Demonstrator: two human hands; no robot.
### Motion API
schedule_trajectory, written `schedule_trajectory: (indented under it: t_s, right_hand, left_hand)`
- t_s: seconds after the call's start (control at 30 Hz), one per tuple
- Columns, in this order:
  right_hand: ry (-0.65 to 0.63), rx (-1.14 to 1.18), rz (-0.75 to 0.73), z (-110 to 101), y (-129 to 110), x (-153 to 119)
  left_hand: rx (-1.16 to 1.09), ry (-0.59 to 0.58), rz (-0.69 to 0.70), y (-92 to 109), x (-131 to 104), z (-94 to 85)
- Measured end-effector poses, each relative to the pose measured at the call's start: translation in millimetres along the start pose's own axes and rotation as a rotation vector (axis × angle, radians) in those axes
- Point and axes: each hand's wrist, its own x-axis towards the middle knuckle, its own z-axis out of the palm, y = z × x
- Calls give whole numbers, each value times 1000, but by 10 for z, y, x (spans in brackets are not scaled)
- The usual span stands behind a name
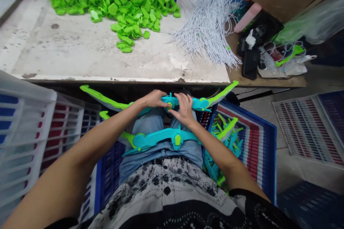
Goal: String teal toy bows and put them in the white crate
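Across my knees lies a teal and green toy bow, its green arms reaching out to both sides. My left hand grips it just left of the middle, thumb against the green centre piece. My right hand is wrapped round it on the other side of that piece, fingers over the top. A second toy bow rests on my lap nearer my waist, under my forearms, touched by neither hand. My fingers partly hide the middle of the first bow.
On the white table is a large heap of small green plastic pieces. Right of it lies a bundle of white strings, beside a black phone. A blue crate with teal and green parts stands at my right, white crates at my left.
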Motion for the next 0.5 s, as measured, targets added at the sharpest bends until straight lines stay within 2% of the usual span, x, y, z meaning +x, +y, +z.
schedule_trajectory:
  t_s: [0.17,0.23,0.3,0.33,0.4,0.47,0.5]
  right_hand:
    - [-90,-77,8,-22,-49,33]
    - [-134,-45,-26,-122,-54,54]
    - [-182,90,-92,-299,-14,120]
    - [-168,168,-106,-407,28,181]
    - [-37,241,-58,-633,158,375]
    - [132,146,62,-824,330,674]
    - [172,63,122,-894,419,857]
  left_hand:
    - [190,86,83,20,-92,25]
    - [281,159,114,56,-218,120]
    - [407,257,116,78,-370,286]
    - [490,303,117,82,-442,387]
    - [628,357,130,80,-563,595]
    - [684,388,155,86,-660,779]
    - [683,408,167,99,-709,858]
